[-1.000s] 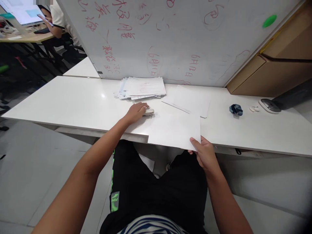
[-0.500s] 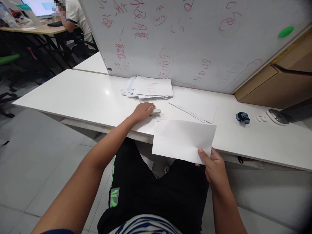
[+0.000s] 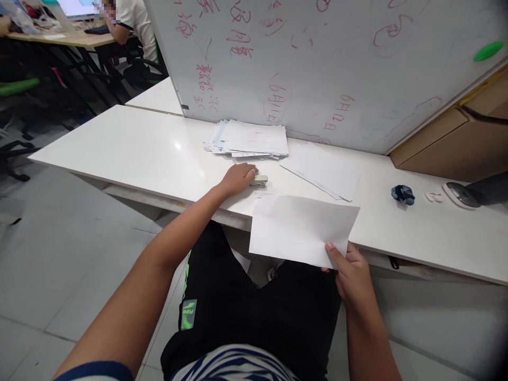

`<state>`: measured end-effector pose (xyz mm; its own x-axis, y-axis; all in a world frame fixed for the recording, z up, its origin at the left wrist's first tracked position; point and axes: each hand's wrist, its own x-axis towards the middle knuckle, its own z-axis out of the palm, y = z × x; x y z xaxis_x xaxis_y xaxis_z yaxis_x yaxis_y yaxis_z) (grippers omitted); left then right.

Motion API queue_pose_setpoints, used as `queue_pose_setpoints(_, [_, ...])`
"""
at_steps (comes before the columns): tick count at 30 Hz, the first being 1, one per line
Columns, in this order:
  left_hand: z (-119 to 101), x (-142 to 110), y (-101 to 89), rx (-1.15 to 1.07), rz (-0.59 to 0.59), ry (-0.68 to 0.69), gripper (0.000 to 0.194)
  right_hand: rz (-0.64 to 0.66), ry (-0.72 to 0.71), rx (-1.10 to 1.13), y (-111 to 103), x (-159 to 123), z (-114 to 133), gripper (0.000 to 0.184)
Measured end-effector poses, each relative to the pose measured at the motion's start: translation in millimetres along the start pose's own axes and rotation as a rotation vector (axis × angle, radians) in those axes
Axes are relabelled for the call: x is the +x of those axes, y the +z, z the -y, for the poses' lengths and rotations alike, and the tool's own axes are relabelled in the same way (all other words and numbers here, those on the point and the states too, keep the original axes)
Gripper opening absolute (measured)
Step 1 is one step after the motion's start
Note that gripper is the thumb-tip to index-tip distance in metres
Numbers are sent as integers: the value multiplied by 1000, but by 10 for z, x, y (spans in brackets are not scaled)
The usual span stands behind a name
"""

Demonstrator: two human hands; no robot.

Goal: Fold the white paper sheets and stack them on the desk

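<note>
two hands: your left hand (image 3: 238,179) lies over the stapler (image 3: 260,180); your right hand (image 3: 351,269) pinches the white sheet (image 3: 296,227).
stapler: flat on the bench (image 3: 135,140), nose toward your right, leaving that end uncovered while your palm probably steadies the back; whether your fingers clasp it, i cannot tell.
white sheet: held near its lower right corner, thumb on top, fingers beneath, likely to leave most of it free; it juts past the bench's near edge, and whether it touches the bench is unclear.
paper pile (image 3: 257,138): beyond the stapler, near the foot of the whiteboard (image 3: 309,63), presumably to leave working room.
left arm: reaching forward and inward, elbow slightly bent, back of the hand up.
right arm: forearm rising from below, thumb pointing inward.
</note>
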<state>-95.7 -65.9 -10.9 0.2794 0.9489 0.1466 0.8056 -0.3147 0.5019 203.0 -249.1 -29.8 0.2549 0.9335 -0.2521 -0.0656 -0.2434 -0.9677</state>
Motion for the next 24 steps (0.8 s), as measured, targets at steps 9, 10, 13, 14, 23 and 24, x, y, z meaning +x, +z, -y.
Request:
queue_pose_setpoints(9, [-9,-16,15,3,-38,4,42,0,-19,20,85,43,76,39])
queue_pose_setpoints(10, [-9,-18,18,4,-41,8,41,-3,-41,21,111,87,108,39])
queue_pose_setpoints(13, [-6,-16,23,25,-44,20,41,-22,-135,14,235,336,294,39])
queue_pose_setpoints(14, [-4,-12,25,35,-43,24,41,-25,-167,10,302,461,390,40])
queue_pose_setpoints(23, [12,-4,58,26,-94,41,38,131,-314,-219,1576,2031,1171,21])
queue_pose_setpoints(24, [6,-11,56,24,-95,38,38,140,-329,-253,1704,2176,1161,26])
